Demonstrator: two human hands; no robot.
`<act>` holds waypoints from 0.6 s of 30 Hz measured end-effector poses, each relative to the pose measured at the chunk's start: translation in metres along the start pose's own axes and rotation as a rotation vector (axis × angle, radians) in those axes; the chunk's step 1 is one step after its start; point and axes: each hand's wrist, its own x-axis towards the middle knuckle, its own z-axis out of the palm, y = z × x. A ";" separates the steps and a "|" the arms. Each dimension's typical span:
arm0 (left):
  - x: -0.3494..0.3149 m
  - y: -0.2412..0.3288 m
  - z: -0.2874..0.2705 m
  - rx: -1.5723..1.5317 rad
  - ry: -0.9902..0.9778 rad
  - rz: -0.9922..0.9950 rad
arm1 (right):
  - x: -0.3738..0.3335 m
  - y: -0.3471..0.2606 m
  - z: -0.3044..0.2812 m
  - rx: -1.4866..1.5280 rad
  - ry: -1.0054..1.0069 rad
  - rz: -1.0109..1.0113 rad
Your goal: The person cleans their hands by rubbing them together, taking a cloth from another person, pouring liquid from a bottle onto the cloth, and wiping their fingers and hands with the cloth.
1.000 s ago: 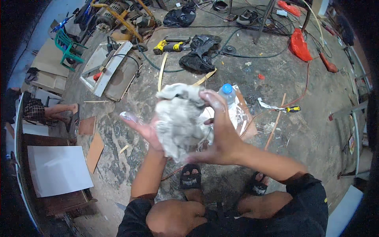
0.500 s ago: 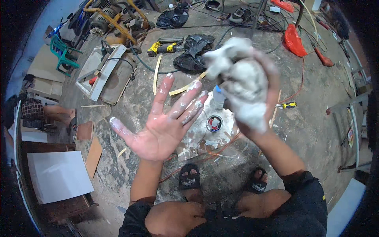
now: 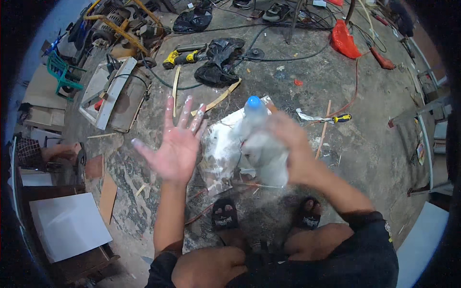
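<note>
My left hand (image 3: pixel 175 151) is raised with its palm up and fingers spread, holding nothing. White smears mark its fingertips. My right hand (image 3: pixel 290 144), blurred by motion, grips a crumpled whitish rag (image 3: pixel 266 161) in front of my feet. Behind the rag stands a clear bottle with a blue cap (image 3: pixel 253 102), its lower part hidden. Under both lies a shiny, stained sheet (image 3: pixel 218 149) on the floor; the rag covers part of it.
A yellow-black power tool (image 3: pixel 185 56), black plastic bags (image 3: pixel 218 65) and cables lie farther off. A screwdriver (image 3: pixel 342 118) and wood strips lie on the right. A white board (image 3: pixel 69 225) rests at the left. Another person's leg (image 3: pixel 62 152) shows at the far left.
My right hand has swung the rag down and left from the upper right, now covering the round container on the sheet. My left hand has shifted slightly left, still spread.
</note>
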 end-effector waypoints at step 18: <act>0.022 -0.047 -0.057 0.068 0.048 -0.170 | 0.020 0.073 -0.016 -0.374 0.300 -0.015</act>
